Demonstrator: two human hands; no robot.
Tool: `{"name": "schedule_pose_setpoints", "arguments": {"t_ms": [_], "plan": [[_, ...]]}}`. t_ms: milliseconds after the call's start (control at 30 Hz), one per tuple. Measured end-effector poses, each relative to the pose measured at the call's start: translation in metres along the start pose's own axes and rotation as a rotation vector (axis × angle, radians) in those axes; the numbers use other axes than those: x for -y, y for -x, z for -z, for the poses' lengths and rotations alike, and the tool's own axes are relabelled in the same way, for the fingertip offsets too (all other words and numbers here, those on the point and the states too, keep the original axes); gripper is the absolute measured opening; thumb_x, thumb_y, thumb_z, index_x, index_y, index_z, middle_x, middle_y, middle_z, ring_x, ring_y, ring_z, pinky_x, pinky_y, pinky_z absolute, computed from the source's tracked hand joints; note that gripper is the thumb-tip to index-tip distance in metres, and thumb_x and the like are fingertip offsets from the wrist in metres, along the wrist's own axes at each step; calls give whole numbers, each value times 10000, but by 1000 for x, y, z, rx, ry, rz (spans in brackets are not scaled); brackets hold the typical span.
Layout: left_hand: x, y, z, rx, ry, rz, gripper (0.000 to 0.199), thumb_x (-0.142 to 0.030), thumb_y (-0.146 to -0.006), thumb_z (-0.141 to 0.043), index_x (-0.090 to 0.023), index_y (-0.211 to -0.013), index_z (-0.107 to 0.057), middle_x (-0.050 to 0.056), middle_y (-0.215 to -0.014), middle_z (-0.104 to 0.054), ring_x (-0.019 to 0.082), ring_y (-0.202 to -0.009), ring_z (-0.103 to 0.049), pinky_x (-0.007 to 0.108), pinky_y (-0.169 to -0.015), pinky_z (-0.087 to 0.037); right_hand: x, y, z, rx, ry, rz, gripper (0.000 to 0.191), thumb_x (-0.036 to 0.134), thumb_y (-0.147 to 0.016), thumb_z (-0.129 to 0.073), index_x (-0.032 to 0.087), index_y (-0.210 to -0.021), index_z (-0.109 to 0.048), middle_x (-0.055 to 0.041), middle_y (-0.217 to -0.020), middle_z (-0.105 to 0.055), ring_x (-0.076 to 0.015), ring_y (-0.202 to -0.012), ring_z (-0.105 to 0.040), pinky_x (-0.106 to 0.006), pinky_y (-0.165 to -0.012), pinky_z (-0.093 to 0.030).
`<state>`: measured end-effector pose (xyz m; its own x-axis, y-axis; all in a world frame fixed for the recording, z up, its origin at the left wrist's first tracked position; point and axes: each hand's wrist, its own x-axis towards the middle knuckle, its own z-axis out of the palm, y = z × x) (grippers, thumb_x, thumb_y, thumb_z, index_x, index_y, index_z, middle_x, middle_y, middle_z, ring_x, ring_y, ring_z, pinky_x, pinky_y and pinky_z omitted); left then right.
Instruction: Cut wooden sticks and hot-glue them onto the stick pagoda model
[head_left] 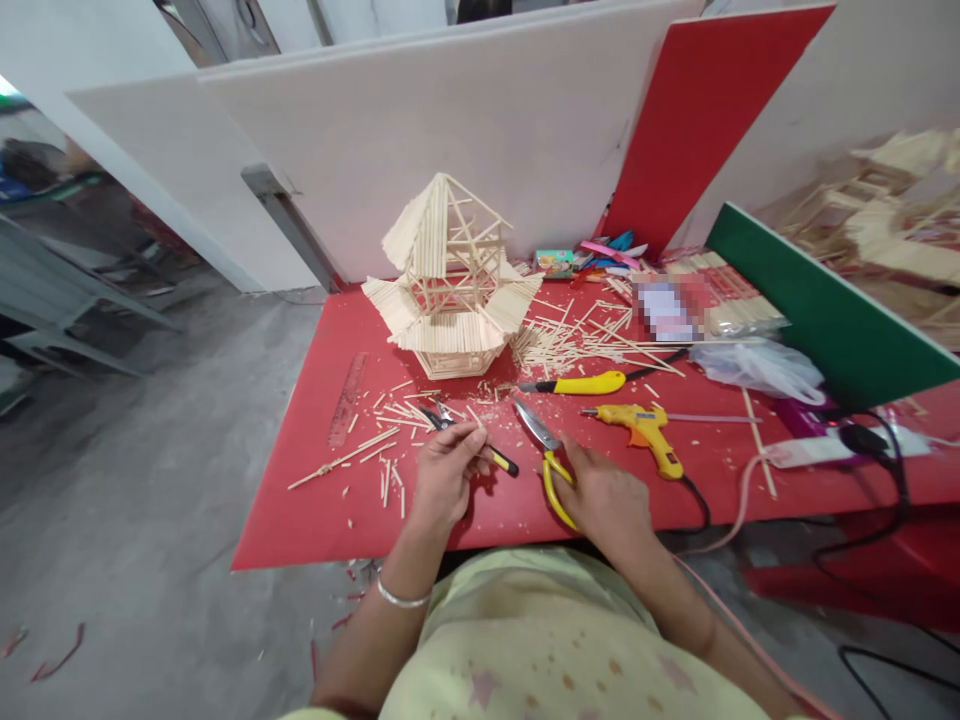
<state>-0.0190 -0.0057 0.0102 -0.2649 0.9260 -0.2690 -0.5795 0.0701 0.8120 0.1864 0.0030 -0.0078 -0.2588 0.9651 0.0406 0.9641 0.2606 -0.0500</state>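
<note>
My left hand point(448, 470) is closed in a pinch on what looks like a short thin wooden stick point(475, 415). Under and beside those fingers lies a small cutter with a black and yellow handle point(504, 461). My right hand point(611, 498) is wrapped around the yellow handles of a pair of scissors point(534, 422), whose blades point away from me, up and left. Beyond both hands stands a pagoda-like model made of wooden sticks point(457, 290), its upper roof partly covered, with bare framework showing on the right.
On the red tabletop point(292, 530) are a yellow soldering-iron-like tool point(592, 384), a yellow glue gun point(641, 430), a clear ruler point(347, 400) and a pile of sticks point(574, 340). A plastic bag point(757, 368) and power strip point(817, 452) lie right, with trailing cables. White boards stand behind.
</note>
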Motion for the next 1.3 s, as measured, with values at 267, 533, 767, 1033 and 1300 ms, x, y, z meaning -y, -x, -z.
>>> {"name": "schedule_pose_setpoints", "arguments": {"t_ms": [267, 533, 767, 1033, 1300], "plan": [[4, 0, -4, 127, 7, 67, 285, -307, -688, -832, -131, -869, -699, 9, -682, -659, 78, -558, -603, 162, -466, -478, -9, 1, 18, -96, -111, 61, 378, 434, -985, -404, 216, -1173, -649, -69, -1071, -713, -197, -906, -661, -281, -672, -394], [2, 9, -4, 127, 4, 26, 297, -310, -684, -832, -133, -886, -705, 13, -694, -669, 77, -547, -604, 167, -473, -488, 13, -3, 33, -293, -341, 212, 309, 369, -986, -443, 227, -1028, -715, -46, -938, -735, -147, -849, -656, -243, -717, -393], [5, 12, -1, 99, -80, -56, 300, -295, -686, -825, -139, -910, -702, 4, -677, -665, 82, -537, -600, 170, -470, -463, 24, -7, 26, -237, -405, 247, 286, 367, -985, -449, 250, -1019, -707, -30, -912, -716, -137, -845, -636, -237, -736, -387], [10, 8, 2, 74, -231, -79, 306, -330, -714, -799, -140, -914, -667, -10, -610, -645, 71, -471, -553, 178, -469, -438, -1, -3, 1, -90, -211, 87, 327, 410, -985, -410, 267, -1062, -694, -43, -979, -711, -168, -887, -641, -261, -652, -360], [13, 5, -2, 22, -279, -44, 326, -325, -650, -833, -136, -875, -691, -20, -568, -629, 77, -425, -538, 187, -428, -435, -8, -2, 6, -39, -109, 58, 305, 425, -953, -448, 263, -1091, -668, -60, -980, -676, -193, -879, -634, -263, -627, -358]]}}
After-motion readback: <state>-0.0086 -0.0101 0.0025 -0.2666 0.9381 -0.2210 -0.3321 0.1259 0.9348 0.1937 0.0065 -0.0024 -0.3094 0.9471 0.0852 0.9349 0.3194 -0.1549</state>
